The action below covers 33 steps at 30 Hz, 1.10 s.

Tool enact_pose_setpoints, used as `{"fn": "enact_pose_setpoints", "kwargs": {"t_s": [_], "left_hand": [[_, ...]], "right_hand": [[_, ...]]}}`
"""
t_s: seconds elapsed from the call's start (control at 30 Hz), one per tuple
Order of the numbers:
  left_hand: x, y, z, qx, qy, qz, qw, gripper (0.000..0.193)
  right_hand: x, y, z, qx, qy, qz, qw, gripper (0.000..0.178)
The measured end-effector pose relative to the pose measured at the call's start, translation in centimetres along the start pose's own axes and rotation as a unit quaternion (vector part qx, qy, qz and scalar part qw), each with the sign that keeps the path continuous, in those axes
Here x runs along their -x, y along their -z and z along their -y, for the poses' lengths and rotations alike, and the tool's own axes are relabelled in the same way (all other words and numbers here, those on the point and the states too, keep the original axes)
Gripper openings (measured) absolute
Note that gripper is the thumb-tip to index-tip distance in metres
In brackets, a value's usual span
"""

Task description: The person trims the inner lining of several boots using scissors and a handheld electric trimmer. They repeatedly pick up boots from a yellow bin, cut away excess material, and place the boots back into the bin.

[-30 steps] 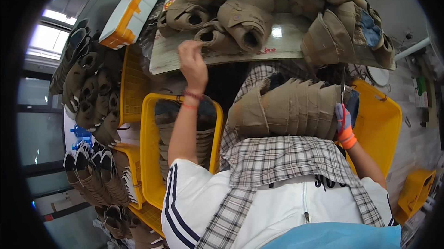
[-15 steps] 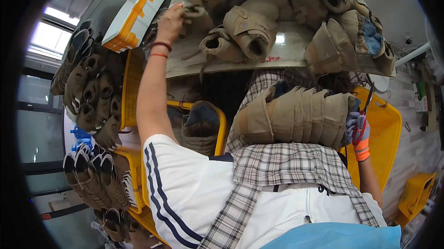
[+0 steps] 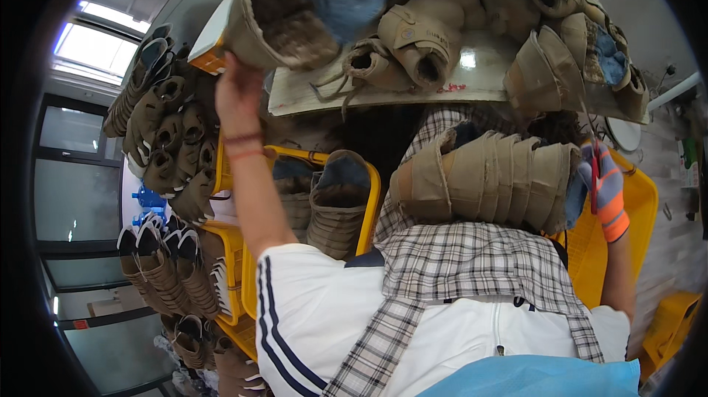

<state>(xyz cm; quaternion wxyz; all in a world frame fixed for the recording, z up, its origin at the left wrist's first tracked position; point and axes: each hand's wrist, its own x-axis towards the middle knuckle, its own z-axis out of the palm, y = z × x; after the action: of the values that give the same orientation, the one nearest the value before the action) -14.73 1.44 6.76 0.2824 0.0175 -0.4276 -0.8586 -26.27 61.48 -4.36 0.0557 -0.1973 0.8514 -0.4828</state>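
Note:
My bare left hand (image 3: pixel 237 91), with a red bracelet at the wrist, grips the edge of a tan shoe upper (image 3: pixel 254 17). The upper is raised, its opening showing brown fleecy lining and a blue patch. My right hand (image 3: pixel 606 187), in a grey glove with orange bands, is closed around red-handled scissors (image 3: pixel 594 175). Part of the scissors is hidden by the fingers. Beside that hand, a row of nested tan shoe uppers (image 3: pixel 479 187) lies across my lap on a plaid apron (image 3: pixel 457 257).
Ahead stands a white worktable (image 3: pixel 310 98) heaped with shoe uppers (image 3: pixel 413 35). A white box with orange tape (image 3: pixel 209 54) is behind my left hand. Yellow crates (image 3: pixel 371 205) stand on both sides, the left one holding stacked uppers (image 3: pixel 338 212). More uppers (image 3: pixel 166 264) are piled at far left.
My left hand has drawn back from the pile at the table's left and lifted a shoe upper, turning its opening into view. My right hand, still with the scissors, has shifted slightly outward.

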Motion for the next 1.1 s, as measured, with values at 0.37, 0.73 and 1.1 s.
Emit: {"fn": "enact_pose_setpoints", "kwargs": {"t_s": [0.37,0.73,1.1], "left_hand": [[15.5,-3.0,15.5,0.256,0.222,-0.177,0.924,0.020],[17.3,-5.3,17.4,0.233,0.258,-0.216,0.912,0.023],[17.0,-4.4,18.0,0.261,0.277,-0.200,0.903,0.025]], "right_hand": [[-4.6,-5.3,14.2,0.354,0.396,0.025,0.847,0.029],[-7.0,-10.5,14.5,0.551,0.318,0.121,0.762,0.041],[-7.6,-11.8,13.4,0.515,0.303,0.154,0.787,0.036]]}}
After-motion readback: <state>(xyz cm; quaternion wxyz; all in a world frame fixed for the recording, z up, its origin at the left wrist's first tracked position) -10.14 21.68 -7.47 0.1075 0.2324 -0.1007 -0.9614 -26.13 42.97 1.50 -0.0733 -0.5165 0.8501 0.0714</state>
